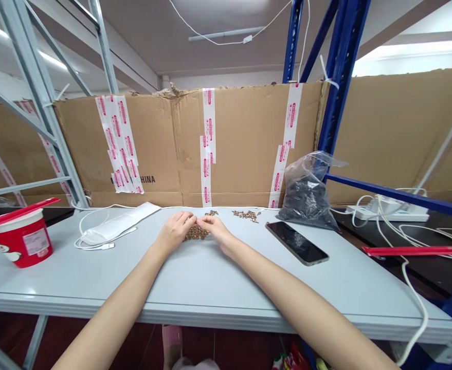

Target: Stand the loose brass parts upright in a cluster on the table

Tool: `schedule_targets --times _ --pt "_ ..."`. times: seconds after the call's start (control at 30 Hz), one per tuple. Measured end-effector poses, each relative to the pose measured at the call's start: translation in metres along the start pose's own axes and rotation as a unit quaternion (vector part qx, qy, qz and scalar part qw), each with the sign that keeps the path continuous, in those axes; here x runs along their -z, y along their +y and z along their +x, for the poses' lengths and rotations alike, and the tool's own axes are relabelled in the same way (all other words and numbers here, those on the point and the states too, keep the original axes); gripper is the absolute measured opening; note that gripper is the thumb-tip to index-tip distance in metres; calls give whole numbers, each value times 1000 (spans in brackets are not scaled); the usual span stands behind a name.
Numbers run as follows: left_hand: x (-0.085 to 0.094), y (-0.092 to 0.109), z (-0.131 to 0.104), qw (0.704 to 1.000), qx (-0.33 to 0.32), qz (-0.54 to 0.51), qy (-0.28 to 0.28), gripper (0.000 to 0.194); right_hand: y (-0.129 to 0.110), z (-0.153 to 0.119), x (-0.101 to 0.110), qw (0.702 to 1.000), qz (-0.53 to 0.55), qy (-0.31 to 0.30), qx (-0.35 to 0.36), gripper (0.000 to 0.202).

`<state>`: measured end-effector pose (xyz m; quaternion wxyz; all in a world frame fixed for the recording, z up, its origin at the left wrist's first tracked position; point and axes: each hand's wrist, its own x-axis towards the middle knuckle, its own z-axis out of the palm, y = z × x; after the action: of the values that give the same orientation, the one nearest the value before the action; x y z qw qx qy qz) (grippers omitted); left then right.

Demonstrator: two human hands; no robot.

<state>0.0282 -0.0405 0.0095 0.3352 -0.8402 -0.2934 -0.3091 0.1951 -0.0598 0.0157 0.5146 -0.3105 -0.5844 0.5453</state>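
Note:
Both hands meet over a pile of small brown and gold pieces (197, 234) on the pale grey shelf top (210, 277). My left hand (176, 227) is at the pile's left side, fingers closed and bent inward. On the right side, my right hand (215, 228) has its thumb and fingers pinched together, its fingertips close to the left hand's. Whatever lies between the fingertips is too small to make out. Behind the hands is a small cluster of similar pieces (211, 213), and another scattered group (246, 215) lies farther right.
A phone (297, 242) lies to the right, before a bag of black material (308, 198). At left are a white packet (121, 224), a cable (94, 247) and a red tub (21, 239). Cardboard (245, 149) stands behind; a power strip (390, 210) is far right.

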Motion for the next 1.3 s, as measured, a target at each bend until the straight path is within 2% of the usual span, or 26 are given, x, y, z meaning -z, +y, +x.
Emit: schedule_targets --times 0.1,0.3,0.53,0.73,0.93,1.07,1.3 --pt "-1 1 0 1000 -5 -1 -4 21 1 0 2 1000 -13 1 -11 33" --pt "2 1 0 1000 6 12 13 22 -2 -4 2 999 -6 -34 -16 31" --pt "1 0 0 1000 3 -15 -19 23 -3 -2 4 1000 -16 -15 -8 33" --pt "-4 -2 -3 1000 9 -25 -8 25 -1 -1 5 999 -2 -32 -3 37" --pt "2 2 -2 999 26 -35 -27 24 2 0 6 999 -14 -31 7 37" --pt "0 2 -4 999 32 -28 -29 21 -1 0 7 1000 -1 -20 12 38" --pt "-2 1 -5 997 24 4 -74 28 1 2 12 1000 -16 -22 1 36"
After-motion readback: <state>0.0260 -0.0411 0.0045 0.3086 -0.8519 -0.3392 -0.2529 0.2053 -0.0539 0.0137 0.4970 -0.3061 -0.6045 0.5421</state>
